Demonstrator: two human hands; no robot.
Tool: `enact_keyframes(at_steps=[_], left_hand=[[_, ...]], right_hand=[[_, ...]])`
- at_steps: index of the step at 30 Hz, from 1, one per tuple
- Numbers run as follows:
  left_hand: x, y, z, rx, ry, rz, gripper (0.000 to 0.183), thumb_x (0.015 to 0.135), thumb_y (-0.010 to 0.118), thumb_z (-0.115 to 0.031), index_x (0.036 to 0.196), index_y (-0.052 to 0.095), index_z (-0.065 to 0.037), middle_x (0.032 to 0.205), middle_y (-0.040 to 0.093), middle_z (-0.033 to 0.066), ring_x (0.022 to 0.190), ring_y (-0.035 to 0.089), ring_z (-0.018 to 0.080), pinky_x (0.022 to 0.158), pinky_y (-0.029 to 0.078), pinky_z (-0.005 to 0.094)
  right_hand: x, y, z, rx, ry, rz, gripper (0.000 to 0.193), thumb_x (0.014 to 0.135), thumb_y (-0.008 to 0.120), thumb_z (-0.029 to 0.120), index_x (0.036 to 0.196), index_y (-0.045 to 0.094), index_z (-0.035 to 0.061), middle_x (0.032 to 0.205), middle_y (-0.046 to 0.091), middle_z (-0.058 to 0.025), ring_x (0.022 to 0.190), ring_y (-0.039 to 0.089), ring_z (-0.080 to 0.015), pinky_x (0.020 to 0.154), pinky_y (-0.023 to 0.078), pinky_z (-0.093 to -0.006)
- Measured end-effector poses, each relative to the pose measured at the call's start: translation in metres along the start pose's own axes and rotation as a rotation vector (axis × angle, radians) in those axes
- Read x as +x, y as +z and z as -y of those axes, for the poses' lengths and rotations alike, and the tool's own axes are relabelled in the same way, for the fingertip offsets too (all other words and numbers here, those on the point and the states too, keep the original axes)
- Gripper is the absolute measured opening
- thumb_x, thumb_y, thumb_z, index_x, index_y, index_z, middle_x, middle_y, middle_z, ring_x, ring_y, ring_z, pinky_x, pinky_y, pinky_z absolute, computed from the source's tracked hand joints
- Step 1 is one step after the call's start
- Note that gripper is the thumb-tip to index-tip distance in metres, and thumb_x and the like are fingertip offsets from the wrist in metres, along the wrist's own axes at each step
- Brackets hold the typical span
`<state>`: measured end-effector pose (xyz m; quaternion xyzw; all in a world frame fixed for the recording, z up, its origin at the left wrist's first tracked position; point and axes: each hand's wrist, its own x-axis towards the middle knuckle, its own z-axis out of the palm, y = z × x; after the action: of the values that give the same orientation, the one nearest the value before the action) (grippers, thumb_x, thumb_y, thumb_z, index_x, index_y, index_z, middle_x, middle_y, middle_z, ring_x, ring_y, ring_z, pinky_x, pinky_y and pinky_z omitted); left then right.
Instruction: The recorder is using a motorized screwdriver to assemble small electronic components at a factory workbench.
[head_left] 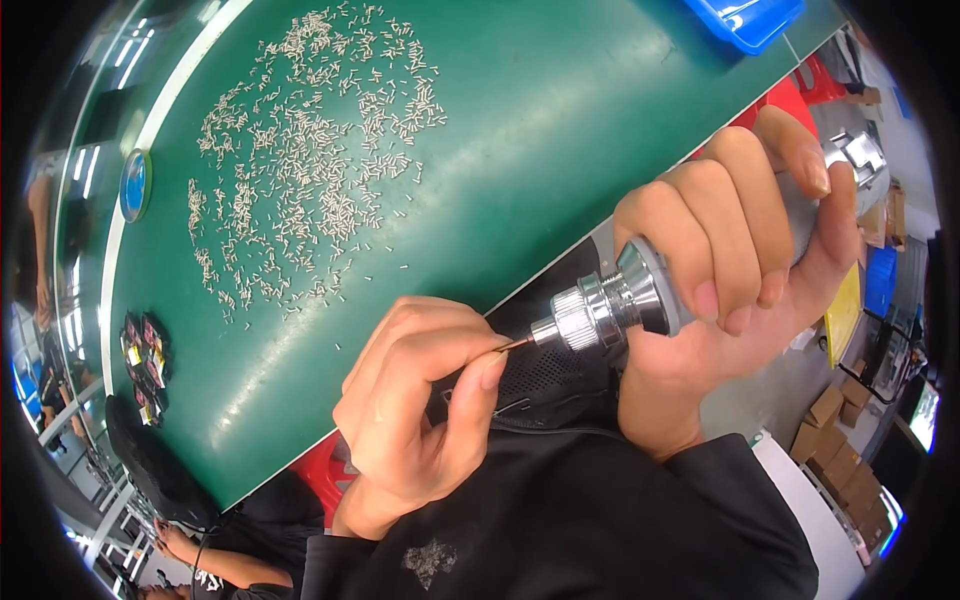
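Observation:
My right hand (720, 250) is wrapped round a silver cylindrical hand tool (585, 315), which looks like a power screwdriver. A flared metal cone and a knurled collar form its front end, pointing left and slightly down. From the nose of the collar sticks a thin, copper-coloured bit (516, 345). Thumb and forefinger of my left hand (420, 400) pinch this bit near its outer end. Fingers cover most of the tool's body; its silver rear end shows above my right hand. Both hands are held up in front of my black top, off the table.
Many small metal pins (320, 150) lie scattered over the green table (520, 130). A blue bin (750, 20) stands at the far right. At the left are a round blue-topped tin (135, 186) and several small dark packets (145, 365). Another person's arm (225, 562) shows lower left.

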<state>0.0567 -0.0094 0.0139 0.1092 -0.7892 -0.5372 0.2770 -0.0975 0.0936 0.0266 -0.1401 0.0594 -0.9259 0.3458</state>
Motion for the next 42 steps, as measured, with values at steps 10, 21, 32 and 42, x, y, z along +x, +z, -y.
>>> enact_keyframes(at_steps=[10, 21, 32, 42], left_hand=[[0.015, -0.019, -0.004, 0.174, 0.0, -0.111, 0.052, 0.072, 0.082, -0.01, 0.113, 0.054, 0.007, 0.087, 0.066, 0.0172, 0.072, 0.06, 0.0208, 0.06, 0.049, 0.0279], [0.192, -0.078, 0.03, 0.675, 0.19, 0.046, 0.008, 0.08, 0.067, 0.001, 0.084, 0.06, 0.001, 0.076, 0.063, 0.0149, 0.065, 0.06, 0.031, 0.059, 0.047, 0.0369], [0.412, 0.033, 0.127, 0.404, 0.143, 0.177, 0.038, 0.083, 0.053, 0.0, 0.12, 0.05, 0.003, 0.1, 0.068, 0.0187, 0.089, 0.066, 0.0303, 0.084, 0.05, 0.0382], [0.459, 0.058, 0.14, 0.868, 0.232, 0.135, 0.036, 0.083, 0.062, -0.011, 0.116, 0.051, -0.003, 0.109, 0.057, 0.0181, 0.108, 0.054, 0.0347, 0.09, 0.046, 0.0435]], right_hand=[[0.015, -0.002, 0.012, -0.058, -0.071, -0.035, 0.024, 0.097, 0.047, 0.026, 0.093, 0.053, 0.0038, 0.053, 0.041, 0.0006, 0.042, 0.04, -0.0107, 0.048, 0.038, -0.0279], [0.031, -0.024, 0.01, -0.115, -0.16, -0.326, 0.018, 0.095, 0.048, 0.024, 0.086, 0.048, 0.0089, 0.054, 0.038, 0.0003, 0.044, 0.036, -0.011, 0.051, 0.036, -0.0296], [0.037, -0.022, 0.011, 0.05, -0.025, -0.345, 0.017, 0.095, 0.054, 0.023, 0.09, 0.05, 0.0073, 0.057, 0.036, -0.0005, 0.045, 0.034, -0.0111, 0.05, 0.036, -0.0274], [0.042, -0.03, 0.021, 0.044, 0.042, -0.211, 0.018, 0.096, 0.054, 0.023, 0.09, 0.049, 0.0066, 0.059, 0.04, -0.0029, 0.047, 0.039, -0.0134, 0.054, 0.04, -0.0293]])
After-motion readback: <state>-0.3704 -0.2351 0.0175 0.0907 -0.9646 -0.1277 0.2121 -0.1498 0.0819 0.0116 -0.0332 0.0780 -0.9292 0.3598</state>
